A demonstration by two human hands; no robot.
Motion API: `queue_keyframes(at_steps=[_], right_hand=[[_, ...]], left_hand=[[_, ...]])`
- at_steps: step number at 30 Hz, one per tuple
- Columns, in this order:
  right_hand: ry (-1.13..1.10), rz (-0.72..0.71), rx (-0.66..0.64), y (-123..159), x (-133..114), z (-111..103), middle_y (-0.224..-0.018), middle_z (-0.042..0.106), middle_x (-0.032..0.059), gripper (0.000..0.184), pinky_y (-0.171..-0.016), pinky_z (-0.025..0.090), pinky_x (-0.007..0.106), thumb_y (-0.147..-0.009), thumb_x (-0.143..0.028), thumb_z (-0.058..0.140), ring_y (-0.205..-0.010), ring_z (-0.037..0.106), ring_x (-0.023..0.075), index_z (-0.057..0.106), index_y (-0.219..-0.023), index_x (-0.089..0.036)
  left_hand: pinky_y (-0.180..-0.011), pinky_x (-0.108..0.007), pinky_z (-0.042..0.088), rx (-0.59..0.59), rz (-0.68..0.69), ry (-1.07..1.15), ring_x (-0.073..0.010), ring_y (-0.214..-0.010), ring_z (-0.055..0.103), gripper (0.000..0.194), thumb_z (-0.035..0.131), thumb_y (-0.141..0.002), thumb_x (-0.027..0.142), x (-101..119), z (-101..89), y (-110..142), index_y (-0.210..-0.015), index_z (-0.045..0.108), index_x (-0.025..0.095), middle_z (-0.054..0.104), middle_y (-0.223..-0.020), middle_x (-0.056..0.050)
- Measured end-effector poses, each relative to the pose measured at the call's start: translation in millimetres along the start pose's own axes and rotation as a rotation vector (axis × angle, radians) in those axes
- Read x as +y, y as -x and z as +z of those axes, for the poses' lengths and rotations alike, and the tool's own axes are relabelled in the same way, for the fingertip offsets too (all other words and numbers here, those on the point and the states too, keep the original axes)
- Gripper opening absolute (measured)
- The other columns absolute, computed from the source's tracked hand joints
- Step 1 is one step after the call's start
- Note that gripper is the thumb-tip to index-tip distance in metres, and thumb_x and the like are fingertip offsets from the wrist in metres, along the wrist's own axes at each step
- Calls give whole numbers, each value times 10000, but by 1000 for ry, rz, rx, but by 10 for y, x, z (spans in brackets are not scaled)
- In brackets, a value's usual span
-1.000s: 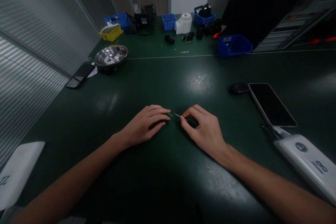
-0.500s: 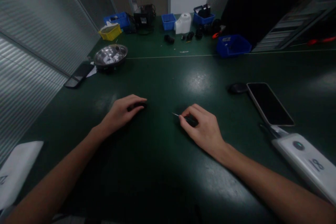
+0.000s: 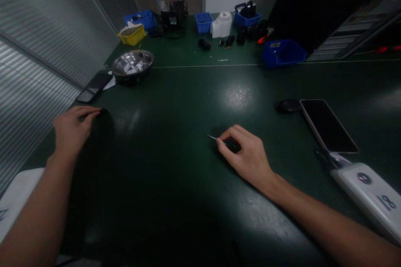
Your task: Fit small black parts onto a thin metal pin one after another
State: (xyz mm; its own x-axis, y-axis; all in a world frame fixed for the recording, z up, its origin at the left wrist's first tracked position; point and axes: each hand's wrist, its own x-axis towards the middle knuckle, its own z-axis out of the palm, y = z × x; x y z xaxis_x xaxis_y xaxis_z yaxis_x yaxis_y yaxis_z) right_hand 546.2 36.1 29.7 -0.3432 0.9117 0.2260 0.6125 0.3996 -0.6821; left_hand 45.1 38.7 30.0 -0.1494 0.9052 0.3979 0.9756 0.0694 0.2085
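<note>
My left hand [image 3: 73,127] is over the left side of the dark green table [image 3: 163,167], short of the black phone [image 3: 94,87] lying there. Its thumb and fingertips are pressed together; a small dark spot shows at the tips, too dim to name. Nearer the middle, my right hand [image 3: 246,150] rests on the table with thumb and index finger pinched. A thin, pointed, silvery piece [image 3: 211,137] sticks out from that pinch toward the left. The rest of it is hidden in the hand, so its kind cannot be told.
A metal bowl [image 3: 133,64] with white scraps stands at the back left, near a yellow bin [image 3: 132,35]. A blue bin [image 3: 283,54] sits at the back right. On the right lie a black mouse [image 3: 288,106], a phone [image 3: 328,125] and a white device marked 18 [image 3: 372,192].
My left hand has swung far to the left, away from my right hand, and its fingertips have closed together. My right hand keeps its pinch in nearly the same place.
</note>
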Motion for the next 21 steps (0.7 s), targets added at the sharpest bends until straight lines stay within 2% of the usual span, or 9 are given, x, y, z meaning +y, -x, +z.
queue_keyframes(at_steps=[6, 9, 13, 21], right_hand=[[-9, 9, -4, -10, -18, -5, -889, 640, 13, 155, -648, 428, 289, -965, -325, 585, -758, 590, 141, 658, -888, -213], [-3, 14, -5, -8, -20, -10, -893, 645, 16, 151, -649, 424, 289, -962, -322, 585, -762, 595, 144, 657, -889, -211], [-4, 15, -13, -3, -9, -10, -900, 646, 14, 150, -652, 420, 287, -960, -325, 586, -767, 597, 144, 654, -890, -211], [3, 3, 0, -8, -10, -3, -895, 645, 11, 146, -662, 422, 290, -963, -323, 584, -766, 596, 143, 651, -891, -215]], left_hand=[[-935, -354, 517, -6, -144, -17, -172, -929, 608, 364, 543, -963, 563, -9, -30, 24, -1084, 715, 267, 666, -1076, 46], [-949, -337, 500, -28, -155, 11, -181, -987, 616, 352, 553, -968, 511, -98, 14, 13, -1146, 716, 255, 667, -1117, 33], [-951, -321, 475, -3, -196, -8, -194, -997, 621, 349, 537, -972, 428, -205, 96, -12, -1157, 732, 204, 698, -1124, -8], [-907, -303, 456, 22, -191, -6, -201, -994, 599, 396, 543, -960, 422, -212, 111, -23, -1190, 733, 161, 681, -1108, -52]])
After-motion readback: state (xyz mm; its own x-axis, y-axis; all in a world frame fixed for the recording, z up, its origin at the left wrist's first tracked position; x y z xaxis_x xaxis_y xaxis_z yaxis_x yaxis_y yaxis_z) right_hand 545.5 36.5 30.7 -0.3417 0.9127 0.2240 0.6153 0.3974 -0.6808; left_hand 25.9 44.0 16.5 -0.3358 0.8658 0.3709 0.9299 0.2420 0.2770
